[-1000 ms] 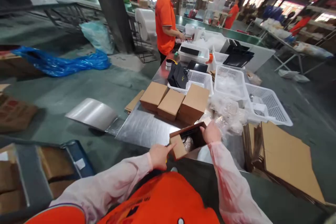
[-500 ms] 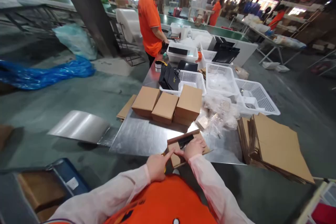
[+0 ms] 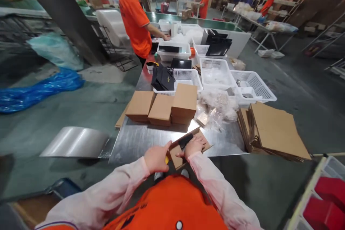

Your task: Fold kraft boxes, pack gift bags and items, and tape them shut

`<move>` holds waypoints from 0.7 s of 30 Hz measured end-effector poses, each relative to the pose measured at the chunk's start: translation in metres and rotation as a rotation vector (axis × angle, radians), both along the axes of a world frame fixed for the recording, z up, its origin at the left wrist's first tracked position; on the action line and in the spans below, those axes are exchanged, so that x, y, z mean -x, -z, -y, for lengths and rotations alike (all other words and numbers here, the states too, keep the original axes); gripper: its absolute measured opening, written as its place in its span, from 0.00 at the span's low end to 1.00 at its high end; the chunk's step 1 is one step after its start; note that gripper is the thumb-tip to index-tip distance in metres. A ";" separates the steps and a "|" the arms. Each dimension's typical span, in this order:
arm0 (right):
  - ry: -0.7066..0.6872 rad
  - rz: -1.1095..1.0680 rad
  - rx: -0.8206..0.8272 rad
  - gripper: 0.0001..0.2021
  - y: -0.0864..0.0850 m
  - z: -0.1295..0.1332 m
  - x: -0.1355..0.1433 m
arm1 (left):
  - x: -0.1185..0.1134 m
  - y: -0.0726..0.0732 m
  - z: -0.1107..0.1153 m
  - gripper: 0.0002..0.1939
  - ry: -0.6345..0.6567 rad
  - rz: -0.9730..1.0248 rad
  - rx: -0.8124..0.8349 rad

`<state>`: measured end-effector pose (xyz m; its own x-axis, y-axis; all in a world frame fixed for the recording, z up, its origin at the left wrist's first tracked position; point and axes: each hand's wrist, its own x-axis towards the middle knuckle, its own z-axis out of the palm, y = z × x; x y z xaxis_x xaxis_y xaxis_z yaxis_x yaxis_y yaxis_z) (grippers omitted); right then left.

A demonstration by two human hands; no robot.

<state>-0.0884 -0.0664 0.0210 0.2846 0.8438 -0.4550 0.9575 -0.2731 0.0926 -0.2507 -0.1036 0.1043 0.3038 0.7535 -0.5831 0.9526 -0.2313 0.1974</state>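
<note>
An open brown cardboard box lies tilted at the near edge of the metal table, partly overhanging it. My left hand is closed at its left side, one finger along the upper left corner. A small yellow thing shows beside those fingers; its kind is hidden. My right hand lies over the box's right part, fingers stretched out and thumb apart, pressing on the cardboard. Under its fingertips a flat black item shows inside the box, partly covered.
Closed cardboard boxes stand ahead on the table. Plastic-wrapped pieces lie right of them, with white baskets and black paper bags behind. Flattened cardboard is stacked at right. A co-worker stands at far left.
The view has shifted, so the table sits farther left. My left thumb has drawn away from my right hand. My right hand stays on the box.
</note>
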 end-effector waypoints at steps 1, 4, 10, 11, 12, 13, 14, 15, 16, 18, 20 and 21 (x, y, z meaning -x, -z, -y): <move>-0.006 -0.002 -0.015 0.67 -0.005 0.001 -0.001 | -0.004 0.004 0.005 0.55 0.037 -0.001 0.021; -0.086 -0.070 -0.055 0.52 -0.027 0.013 -0.011 | -0.009 0.022 0.022 0.56 0.136 -0.062 0.037; -0.575 -0.407 -0.274 0.36 -0.054 0.069 -0.029 | -0.014 0.047 0.034 0.55 0.136 -0.089 0.020; -0.679 -0.452 -0.320 0.42 -0.050 0.072 -0.028 | -0.015 0.048 0.034 0.54 0.132 -0.089 0.024; -0.757 -0.479 -0.339 0.48 -0.045 0.071 -0.026 | -0.017 0.048 0.033 0.54 0.131 -0.094 0.026; -0.802 -0.489 -0.329 0.51 -0.038 0.067 -0.022 | -0.017 0.046 0.033 0.53 0.133 -0.101 0.026; -0.824 -0.486 -0.310 0.53 -0.031 0.062 -0.018 | -0.017 0.043 0.032 0.53 0.133 -0.113 0.028; -0.830 -0.477 -0.295 0.54 -0.024 0.055 -0.015 | -0.016 0.039 0.030 0.53 0.137 -0.122 0.030; -0.835 -0.470 -0.287 0.53 -0.017 0.049 -0.012 | -0.014 0.033 0.027 0.52 0.142 -0.133 0.031; -0.839 -0.474 -0.300 0.49 -0.008 0.043 -0.008 | -0.008 0.015 0.019 0.51 0.154 -0.161 0.048; -0.808 -0.498 -0.337 0.44 -0.002 0.043 -0.006 | 0.001 -0.010 0.008 0.45 0.156 -0.198 0.057; -0.779 -0.510 -0.350 0.42 -0.001 0.045 -0.005 | 0.005 -0.025 0.002 0.40 0.153 -0.220 0.057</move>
